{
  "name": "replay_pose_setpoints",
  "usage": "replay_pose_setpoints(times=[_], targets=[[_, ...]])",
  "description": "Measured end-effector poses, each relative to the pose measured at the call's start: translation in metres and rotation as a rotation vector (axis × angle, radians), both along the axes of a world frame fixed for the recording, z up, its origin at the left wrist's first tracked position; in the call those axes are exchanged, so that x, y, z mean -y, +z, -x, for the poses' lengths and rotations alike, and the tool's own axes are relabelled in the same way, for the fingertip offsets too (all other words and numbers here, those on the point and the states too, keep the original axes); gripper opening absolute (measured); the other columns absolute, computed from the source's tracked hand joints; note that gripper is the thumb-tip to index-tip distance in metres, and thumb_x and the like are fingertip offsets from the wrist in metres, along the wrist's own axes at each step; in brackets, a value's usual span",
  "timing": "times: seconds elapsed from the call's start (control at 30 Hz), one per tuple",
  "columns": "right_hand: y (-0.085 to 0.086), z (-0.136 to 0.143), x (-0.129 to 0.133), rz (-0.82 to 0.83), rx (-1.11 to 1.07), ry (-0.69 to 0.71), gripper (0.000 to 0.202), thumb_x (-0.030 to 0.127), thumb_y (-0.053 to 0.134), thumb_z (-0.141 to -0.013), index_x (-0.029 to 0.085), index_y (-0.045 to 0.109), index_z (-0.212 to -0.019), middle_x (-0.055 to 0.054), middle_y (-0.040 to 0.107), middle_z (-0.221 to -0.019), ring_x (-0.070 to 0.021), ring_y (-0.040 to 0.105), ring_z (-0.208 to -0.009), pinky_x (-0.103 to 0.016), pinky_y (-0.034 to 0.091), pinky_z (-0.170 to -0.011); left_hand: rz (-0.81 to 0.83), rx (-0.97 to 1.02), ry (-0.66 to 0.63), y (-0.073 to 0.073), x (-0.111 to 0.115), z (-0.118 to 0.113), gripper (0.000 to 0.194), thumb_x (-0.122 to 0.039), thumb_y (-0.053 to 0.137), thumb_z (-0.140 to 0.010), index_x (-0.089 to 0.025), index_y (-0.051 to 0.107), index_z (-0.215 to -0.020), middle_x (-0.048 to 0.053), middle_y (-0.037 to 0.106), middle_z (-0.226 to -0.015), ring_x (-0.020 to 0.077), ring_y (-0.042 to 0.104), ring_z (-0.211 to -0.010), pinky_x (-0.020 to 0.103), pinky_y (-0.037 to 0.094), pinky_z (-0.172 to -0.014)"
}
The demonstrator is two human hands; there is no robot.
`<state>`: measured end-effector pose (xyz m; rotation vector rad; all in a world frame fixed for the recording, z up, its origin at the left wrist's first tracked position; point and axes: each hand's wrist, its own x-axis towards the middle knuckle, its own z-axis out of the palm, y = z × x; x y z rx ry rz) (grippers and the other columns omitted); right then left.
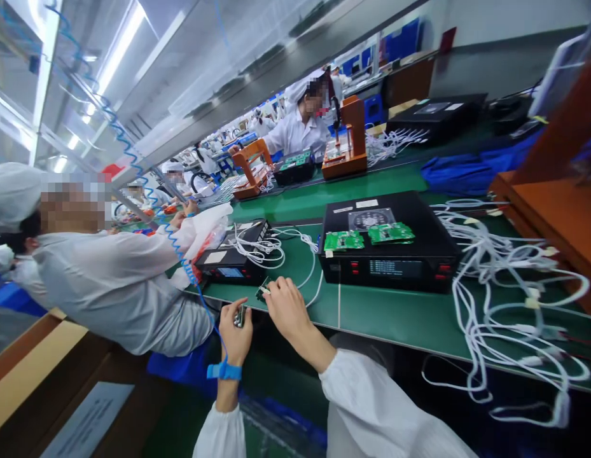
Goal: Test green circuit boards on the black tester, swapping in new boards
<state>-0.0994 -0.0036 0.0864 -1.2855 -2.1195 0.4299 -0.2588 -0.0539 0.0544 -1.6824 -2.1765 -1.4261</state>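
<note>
My left hand (235, 331), wearing a blue wrist strap (224, 371) with a coiled cord, is closed around a small circuit board (240, 317). Just to its right, at the bench's front edge, my right hand (288, 308) pinches another small circuit board (262, 292) between thumb and fingers. My fingers partly cover both boards. Ahead of my right hand stands a black box with a lit display (390, 268). Green circuit boards (390, 233) lie on its top, beside a round fan grille.
A smaller black box (228, 272) with white cables on it stands at left. Tangled white cables (486, 318) spill over the bench edge at right, near an orange fixture (553, 216). A co-worker (118, 280) sits close on my left. A cardboard box (47, 388) stands at lower left.
</note>
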Motion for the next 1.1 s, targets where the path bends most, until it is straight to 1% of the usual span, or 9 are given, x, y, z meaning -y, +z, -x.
replay_pose_setpoints(times=[0.13, 0.27, 0.37, 0.53, 0.63, 0.8, 0.97, 1.03, 1.1], targets=[[-0.011, 0.021, -0.020, -0.004, 0.047, 0.018, 0.018, 0.025, 0.056, -0.097, 0.014, 0.066, -0.107, -0.014, 0.064, -0.109, -0.0290, 0.056, -0.107, -0.038, 0.048, -0.090, 0.052, -0.067, -0.027, -0.016, -0.028, 0.006, 0.023, -0.032, 0.061, -0.086, -0.020, 0.071, -0.102, 0.007, 0.060, -0.090, 0.0227, 0.064, -0.083, 0.040, 0.054, -0.081], [-0.022, 0.030, -0.025, 0.002, 0.088, 0.020, 0.019, 0.018, 0.050, -0.097, 0.014, 0.067, -0.106, -0.013, 0.065, -0.108, -0.0290, 0.056, -0.107, -0.038, 0.048, -0.090, 0.041, -0.155, -0.025, -0.024, -0.038, 0.001, 0.017, -0.035, 0.058, -0.091, -0.020, 0.067, -0.091, 0.007, 0.056, -0.090, 0.0218, 0.062, -0.083, 0.037, 0.054, -0.080], [-0.024, 0.030, -0.026, 0.014, 0.085, 0.031, 0.020, 0.017, 0.049, -0.097, 0.014, 0.067, -0.105, -0.013, 0.065, -0.108, -0.0281, 0.056, -0.107, -0.038, 0.047, -0.091, 0.032, -0.211, 0.000, -0.025, -0.041, -0.003, 0.015, -0.031, 0.057, -0.092, -0.020, 0.064, -0.086, 0.007, 0.054, -0.089, 0.0213, 0.061, -0.082, 0.035, 0.053, -0.077], [-0.018, 0.031, -0.027, 0.106, 0.064, -0.005, 0.017, 0.024, 0.053, -0.095, 0.014, 0.066, -0.100, -0.013, 0.066, -0.108, -0.0279, 0.057, -0.106, -0.037, 0.047, -0.090, 0.043, -0.289, 0.010, -0.028, -0.040, -0.006, 0.008, -0.025, 0.057, -0.091, -0.021, 0.063, -0.090, 0.007, 0.051, -0.095, 0.0226, 0.060, -0.086, 0.037, 0.053, -0.080], [-0.015, 0.034, -0.026, 0.153, 0.062, -0.043, 0.016, 0.024, 0.055, -0.093, 0.014, 0.065, -0.100, -0.013, 0.066, -0.109, -0.0277, 0.057, -0.106, -0.036, 0.047, -0.089, 0.061, -0.298, -0.001, -0.031, -0.039, -0.007, 0.007, -0.024, 0.057, -0.091, -0.021, 0.063, -0.093, 0.007, 0.050, -0.096, 0.0223, 0.060, -0.084, 0.037, 0.054, -0.077], [-0.016, 0.034, -0.029, 0.097, 0.087, -0.013, 0.017, 0.023, 0.051, -0.096, 0.014, 0.063, -0.103, -0.013, 0.065, -0.110, -0.0269, 0.057, -0.105, -0.036, 0.047, -0.089, 0.016, -0.278, -0.006, -0.031, -0.042, -0.007, 0.009, -0.025, 0.055, -0.093, -0.021, 0.061, -0.089, 0.006, 0.050, -0.092, 0.0220, 0.059, -0.083, 0.036, 0.052, -0.077], [-0.019, 0.029, -0.028, 0.098, 0.142, -0.027, 0.014, 0.018, 0.052, -0.094, 0.013, 0.064, -0.100, -0.012, 0.066, -0.105, -0.0274, 0.058, -0.105, -0.037, 0.046, -0.090, 0.022, -0.289, 0.060, -0.029, -0.047, -0.005, 0.011, -0.025, 0.053, -0.093, -0.020, 0.061, -0.086, 0.006, 0.050, -0.089, 0.0206, 0.057, -0.076, 0.033, 0.050, -0.071], [-0.020, 0.027, -0.028, 0.086, 0.182, -0.057, 0.014, 0.021, 0.056, -0.094, 0.012, 0.064, -0.101, -0.014, 0.066, -0.104, -0.0300, 0.057, -0.105, -0.040, 0.047, -0.090, 0.007, -0.282, 0.059, -0.029, -0.048, -0.004, 0.012, -0.025, 0.053, -0.093, -0.020, 0.060, -0.086, 0.005, 0.050, -0.089, 0.0204, 0.057, -0.077, 0.033, 0.050, -0.072], [-0.021, 0.026, -0.028, 0.044, 0.197, -0.087, 0.019, 0.027, 0.061, -0.093, 0.011, 0.064, -0.104, -0.017, 0.064, -0.106, -0.0320, 0.055, -0.106, -0.041, 0.047, -0.089, -0.006, -0.280, 0.046, -0.029, -0.047, -0.004, 0.012, -0.025, 0.052, -0.094, -0.020, 0.060, -0.086, 0.006, 0.050, -0.089, 0.0205, 0.057, -0.078, 0.033, 0.050, -0.073]])
